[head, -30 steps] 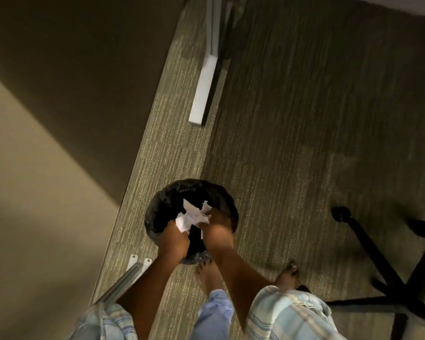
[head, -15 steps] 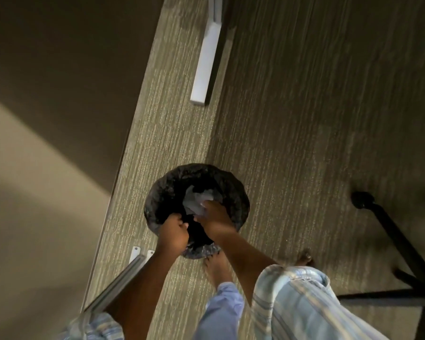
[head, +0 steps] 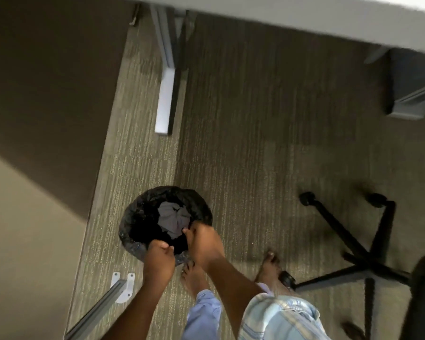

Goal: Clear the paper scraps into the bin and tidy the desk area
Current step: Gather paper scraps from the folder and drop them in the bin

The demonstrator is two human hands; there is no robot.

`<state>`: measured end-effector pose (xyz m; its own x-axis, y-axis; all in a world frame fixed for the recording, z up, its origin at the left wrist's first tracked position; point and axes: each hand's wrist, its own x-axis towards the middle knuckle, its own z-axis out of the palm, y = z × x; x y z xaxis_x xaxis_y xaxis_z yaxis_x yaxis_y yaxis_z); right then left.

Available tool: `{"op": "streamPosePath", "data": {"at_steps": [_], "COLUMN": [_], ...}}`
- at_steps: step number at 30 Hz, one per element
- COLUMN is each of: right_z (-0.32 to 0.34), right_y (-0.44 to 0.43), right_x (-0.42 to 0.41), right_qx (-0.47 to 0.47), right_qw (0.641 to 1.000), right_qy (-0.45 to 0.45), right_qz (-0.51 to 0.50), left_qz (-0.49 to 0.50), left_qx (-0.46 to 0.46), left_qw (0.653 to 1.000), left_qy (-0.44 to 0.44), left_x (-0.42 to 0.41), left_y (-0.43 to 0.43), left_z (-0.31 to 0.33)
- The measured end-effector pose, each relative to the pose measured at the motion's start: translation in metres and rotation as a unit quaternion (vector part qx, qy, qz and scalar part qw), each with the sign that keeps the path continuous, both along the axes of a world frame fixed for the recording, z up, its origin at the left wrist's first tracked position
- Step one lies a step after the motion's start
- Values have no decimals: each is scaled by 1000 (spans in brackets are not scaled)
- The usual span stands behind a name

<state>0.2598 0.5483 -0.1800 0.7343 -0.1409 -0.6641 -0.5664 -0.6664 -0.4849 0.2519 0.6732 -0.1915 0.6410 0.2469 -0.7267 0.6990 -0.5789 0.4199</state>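
Observation:
A round bin (head: 133, 224) with a black liner stands on the carpet beside the wall. Crumpled paper scraps (head: 172, 218) lie inside it, in shadow. My left hand (head: 158, 260) is closed in a fist at the bin's near rim, with nothing visible in it. My right hand (head: 205, 241) hangs over the near right rim with its fingers curled down against the near edge of the paper. Whether those fingers grip the paper is hidden.
A white desk edge (head: 304, 15) crosses the top, with its metal leg (head: 166, 94) on the carpet beyond the bin. An office chair's black wheeled base (head: 353, 246) stands to the right. A bracketed metal rail (head: 119, 288) lies left of my bare feet (head: 194, 276).
The paper was held up between both hands above the bin; it now sits down inside the liner. Both hands have dropped to the near rim, and the view has tilted up, showing the desk.

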Motion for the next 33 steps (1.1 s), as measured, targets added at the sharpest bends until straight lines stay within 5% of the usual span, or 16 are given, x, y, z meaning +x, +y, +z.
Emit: {"op": "streamPosePath", "data": {"at_steps": [7, 23, 33], "right_z": [65, 169, 190], "right_y": [-56, -245, -368], "right_x": [-14, -103, -212], "right_qx": [-22, -92, -173], "right_qw": [996, 937, 857], "right_qy": [-46, -136, -119], "right_qz": [-71, -308, -471], "left_qz": [-101, -285, -479], "left_qx": [8, -46, -46], "left_qw": [992, 955, 873], "left_qy": [-70, -65, -80], "left_x": [6, -18, -68], "left_y": [-58, -233, -383], "left_z": [65, 177, 205]}}
